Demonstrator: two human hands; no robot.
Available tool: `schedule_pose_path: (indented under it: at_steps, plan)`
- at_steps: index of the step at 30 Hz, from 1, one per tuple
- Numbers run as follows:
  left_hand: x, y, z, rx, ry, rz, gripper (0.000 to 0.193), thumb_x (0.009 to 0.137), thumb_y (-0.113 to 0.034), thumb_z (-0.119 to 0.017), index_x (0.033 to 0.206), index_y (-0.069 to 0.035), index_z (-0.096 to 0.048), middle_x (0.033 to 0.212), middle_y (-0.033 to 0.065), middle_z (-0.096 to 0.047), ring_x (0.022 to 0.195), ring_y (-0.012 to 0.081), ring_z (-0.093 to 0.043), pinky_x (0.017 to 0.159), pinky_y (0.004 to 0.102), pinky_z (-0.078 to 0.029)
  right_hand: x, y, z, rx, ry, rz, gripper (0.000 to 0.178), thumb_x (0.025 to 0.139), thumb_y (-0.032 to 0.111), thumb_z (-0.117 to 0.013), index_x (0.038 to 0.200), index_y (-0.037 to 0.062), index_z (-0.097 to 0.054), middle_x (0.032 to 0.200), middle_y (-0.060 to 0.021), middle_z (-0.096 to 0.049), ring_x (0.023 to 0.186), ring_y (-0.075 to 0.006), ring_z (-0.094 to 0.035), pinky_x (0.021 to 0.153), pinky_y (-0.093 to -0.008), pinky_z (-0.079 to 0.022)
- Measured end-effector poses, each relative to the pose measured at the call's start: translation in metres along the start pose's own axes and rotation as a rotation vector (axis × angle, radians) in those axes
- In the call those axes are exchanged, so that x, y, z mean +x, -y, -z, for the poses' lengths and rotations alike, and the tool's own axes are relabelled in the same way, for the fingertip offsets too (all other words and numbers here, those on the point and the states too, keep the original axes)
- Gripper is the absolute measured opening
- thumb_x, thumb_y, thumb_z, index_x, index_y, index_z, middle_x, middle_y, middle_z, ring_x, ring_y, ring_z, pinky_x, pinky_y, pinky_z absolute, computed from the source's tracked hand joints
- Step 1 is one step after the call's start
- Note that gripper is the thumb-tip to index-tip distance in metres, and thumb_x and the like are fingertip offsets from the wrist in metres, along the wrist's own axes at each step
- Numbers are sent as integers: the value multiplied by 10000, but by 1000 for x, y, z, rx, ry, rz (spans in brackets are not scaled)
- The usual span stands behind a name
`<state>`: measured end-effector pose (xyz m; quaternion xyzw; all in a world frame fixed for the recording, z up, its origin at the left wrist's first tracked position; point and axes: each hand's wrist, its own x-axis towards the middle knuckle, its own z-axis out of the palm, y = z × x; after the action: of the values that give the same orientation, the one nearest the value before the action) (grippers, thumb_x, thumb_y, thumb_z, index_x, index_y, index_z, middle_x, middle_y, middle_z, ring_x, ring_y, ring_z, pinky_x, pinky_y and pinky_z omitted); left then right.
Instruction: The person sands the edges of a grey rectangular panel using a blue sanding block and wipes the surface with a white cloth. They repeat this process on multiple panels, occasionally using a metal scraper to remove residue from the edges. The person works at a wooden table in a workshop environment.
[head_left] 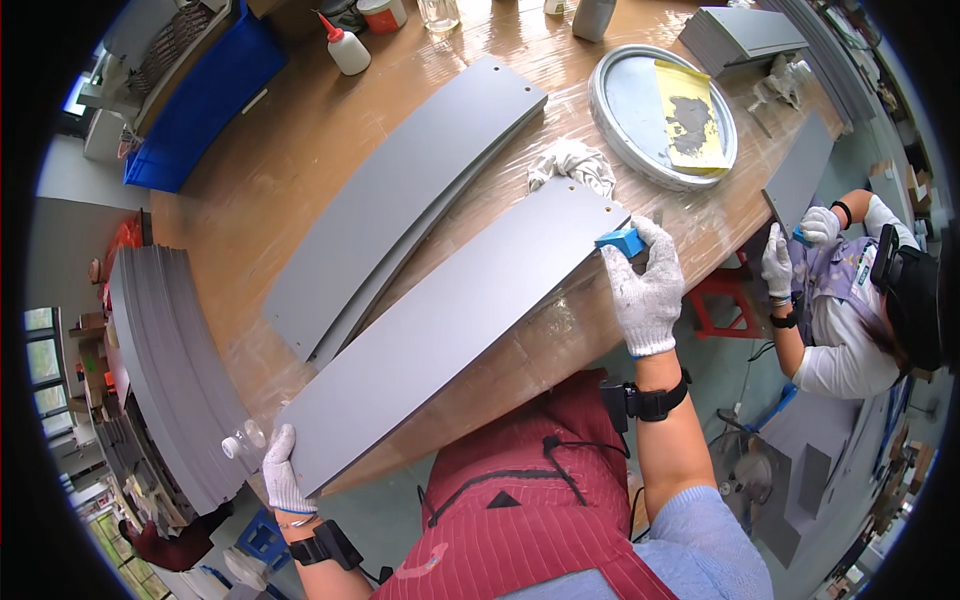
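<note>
A long grey panel (455,325) with two small holes at its far end lies slantwise before me. My left hand (287,470), in a white knit glove, grips its near left end, fingers along the edge. At the far right corner, my gloved right hand (648,285) pinches a small blue block (621,241) against the panel's edge. Two similar grey panels (410,200) lie stacked just beyond, the lower one partly hidden. A crumpled white cloth (572,163) sits by the far end of my panel.
Behind it stands a round tub (600,90) with a yellow sheet (693,115) smeared with grey paste. A red-tipped white bottle (346,50) is at the back. Grey panels are stacked at left (170,360). A clear bottle (243,440) lies near my left hand. A co-worker (845,290) is at right.
</note>
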<state>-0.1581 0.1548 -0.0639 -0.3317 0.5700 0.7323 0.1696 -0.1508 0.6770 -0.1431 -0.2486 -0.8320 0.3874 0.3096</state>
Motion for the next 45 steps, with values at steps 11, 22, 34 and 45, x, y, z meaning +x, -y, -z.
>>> schedule_pose_path:
  at_steps: [11,22,34,45]
  plan:
    - [-19,-16,-9,-163,30,-8,304,1026,-173,-611,1274,4,-609,1174,173,-708,1006,288,-747,893,406,-644,-106,123,-14,114,166,181,448,825,70,-861,1217,10,-651,1088,-172,-703,980,-333,-715,880,-404,-573]
    - [-42,-32,-4,-334,301,67,376,1029,-171,-594,1329,54,-571,1220,215,-697,1060,326,-743,913,451,-646,-201,250,-24,319,413,459,523,765,57,-885,1228,46,-641,1087,-143,-719,925,-325,-713,829,-415,-562]
    - [-43,-33,-2,-376,471,22,375,997,-80,-612,1348,42,-560,1206,173,-687,1041,285,-734,926,417,-632,-225,335,-23,415,540,742,538,745,49,-874,1228,51,-637,1029,-132,-719,858,-317,-718,744,-408,-563]
    - [-62,-61,-31,-458,549,-11,440,933,-50,-662,1348,-29,-517,1137,117,-651,998,269,-728,874,428,-657,-212,311,22,422,362,595,703,719,-53,-869,1339,45,-550,1161,-147,-660,976,-279,-661,865,-385,-543]
